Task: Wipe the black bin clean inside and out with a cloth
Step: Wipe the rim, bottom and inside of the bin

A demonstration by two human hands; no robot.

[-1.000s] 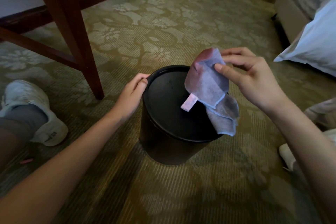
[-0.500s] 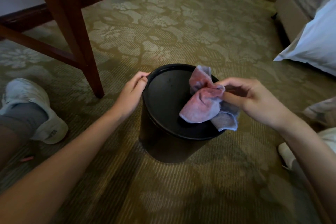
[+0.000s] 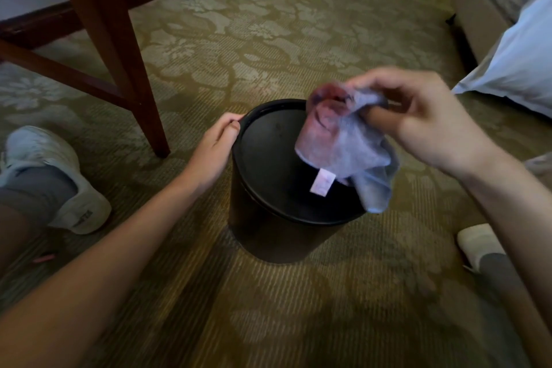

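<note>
Head view: right hand point(image 3: 424, 125) pinches cloth point(image 3: 343, 149) above black bin point(image 3: 268, 218); left hand point(image 3: 213, 149) grips bin rim.

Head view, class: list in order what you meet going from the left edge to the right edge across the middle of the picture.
White shoe → wooden table leg → left hand → black bin → right hand, pinching the cloth → white pillow.
</note>
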